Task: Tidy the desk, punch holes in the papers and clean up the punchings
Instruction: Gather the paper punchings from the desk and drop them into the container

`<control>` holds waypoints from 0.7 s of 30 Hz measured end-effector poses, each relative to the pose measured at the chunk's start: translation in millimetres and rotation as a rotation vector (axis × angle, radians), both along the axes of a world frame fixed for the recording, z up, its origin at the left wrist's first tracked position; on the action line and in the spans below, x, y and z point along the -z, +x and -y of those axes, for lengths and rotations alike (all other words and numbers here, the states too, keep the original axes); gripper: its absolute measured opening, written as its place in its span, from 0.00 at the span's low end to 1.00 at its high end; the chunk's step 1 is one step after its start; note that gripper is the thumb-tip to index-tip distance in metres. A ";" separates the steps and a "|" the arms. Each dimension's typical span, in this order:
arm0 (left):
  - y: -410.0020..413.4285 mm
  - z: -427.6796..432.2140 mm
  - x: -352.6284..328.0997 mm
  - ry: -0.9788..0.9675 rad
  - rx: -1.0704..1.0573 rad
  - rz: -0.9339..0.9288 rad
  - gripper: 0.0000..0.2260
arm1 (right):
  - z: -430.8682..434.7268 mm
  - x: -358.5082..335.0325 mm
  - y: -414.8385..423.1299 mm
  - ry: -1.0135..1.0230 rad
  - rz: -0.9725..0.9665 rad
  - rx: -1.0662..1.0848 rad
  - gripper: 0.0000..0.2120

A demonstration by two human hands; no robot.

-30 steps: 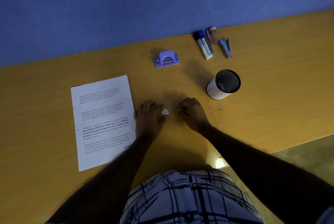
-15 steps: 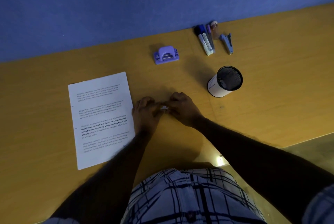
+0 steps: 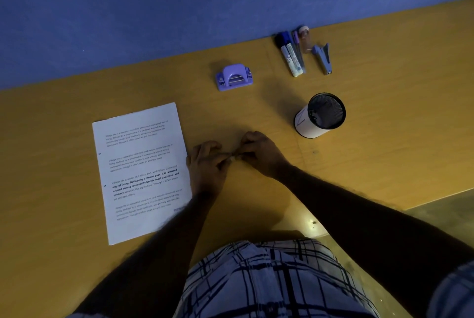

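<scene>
My left hand (image 3: pixel 206 165) and my right hand (image 3: pixel 259 154) meet fingertip to fingertip on the yellow desk (image 3: pixel 384 138), pinched around a small white clump of paper punchings (image 3: pixel 234 158). Only a sliver of the clump shows between the fingers. A printed sheet of paper (image 3: pixel 139 171) lies flat just left of my left hand, with two small punch holes near its left edge. The purple hole punch (image 3: pixel 234 77) sits farther back, near the wall.
A black mesh pen cup (image 3: pixel 320 115) with a white band stands right of my hands. Several markers (image 3: pixel 291 54), a small bottle (image 3: pixel 305 36) and a blue staple remover (image 3: pixel 322 57) lie by the blue wall. The desk's front edge runs close to my lap.
My hands slid together from either side of the white clump and closed their fingertips on it; the clump, plainly visible a second ago, is mostly hidden now.
</scene>
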State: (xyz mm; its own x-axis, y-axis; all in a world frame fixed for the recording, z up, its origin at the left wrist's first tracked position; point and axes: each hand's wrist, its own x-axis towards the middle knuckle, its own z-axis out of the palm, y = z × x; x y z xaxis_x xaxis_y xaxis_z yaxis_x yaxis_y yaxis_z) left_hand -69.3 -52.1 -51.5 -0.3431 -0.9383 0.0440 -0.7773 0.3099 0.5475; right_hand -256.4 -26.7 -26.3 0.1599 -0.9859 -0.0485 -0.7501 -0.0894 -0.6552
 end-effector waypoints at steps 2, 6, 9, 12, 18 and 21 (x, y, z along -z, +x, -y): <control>-1.8 -2.3 -3.7 -0.001 -0.005 -0.008 0.07 | -1.1 0.3 2.0 -0.007 0.004 0.024 0.05; -3.4 -3.9 -7.3 -0.035 0.065 0.043 0.06 | -4.9 2.5 8.5 -0.041 -0.045 0.052 0.05; -6.8 -2.3 -9.8 -0.038 0.107 0.113 0.07 | -6.5 7.5 14.5 -0.006 -0.111 0.108 0.07; -10.4 1.4 -11.7 0.006 0.149 0.158 0.09 | -8.0 12.4 19.2 0.041 -0.155 0.152 0.09; -14.2 10.4 -20.0 0.174 0.113 -0.021 0.08 | -7.9 4.8 21.6 0.111 0.045 0.259 0.05; -22.3 12.1 -28.9 0.336 0.050 -0.188 0.07 | -10.4 -7.7 20.1 0.182 0.295 0.357 0.05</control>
State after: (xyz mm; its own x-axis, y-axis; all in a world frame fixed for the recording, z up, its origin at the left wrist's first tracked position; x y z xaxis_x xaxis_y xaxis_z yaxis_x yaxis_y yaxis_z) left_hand -91.6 -64.3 -22.6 -0.4038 -0.8934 -0.1967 -0.6423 0.1237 0.7564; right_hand -236.2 -16.3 -18.6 -0.1535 -0.9614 -0.2282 -0.4937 0.2747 -0.8251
